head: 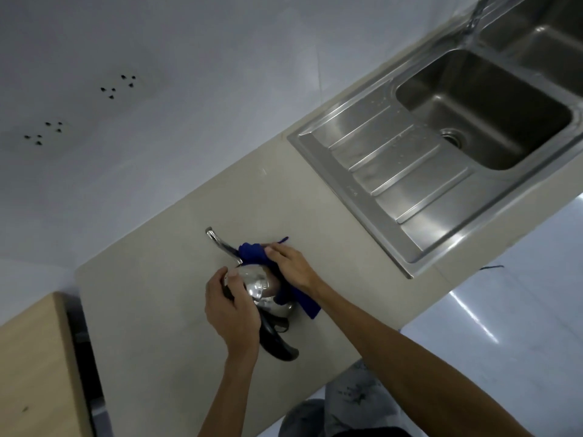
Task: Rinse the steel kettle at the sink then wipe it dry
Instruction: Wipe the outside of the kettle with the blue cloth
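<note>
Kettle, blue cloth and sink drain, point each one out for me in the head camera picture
kettle (262, 287), head view, on its shiny steel body between the hands
blue cloth (250, 251), head view, on the bunched part by the spout
sink drain (451, 137), head view, on the round strainer in the basin floor

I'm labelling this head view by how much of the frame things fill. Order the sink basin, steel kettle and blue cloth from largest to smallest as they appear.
1. sink basin, clearly largest.
2. steel kettle, though the left hand covers part of it.
3. blue cloth, bunched under the right hand, so partly hidden.
</note>
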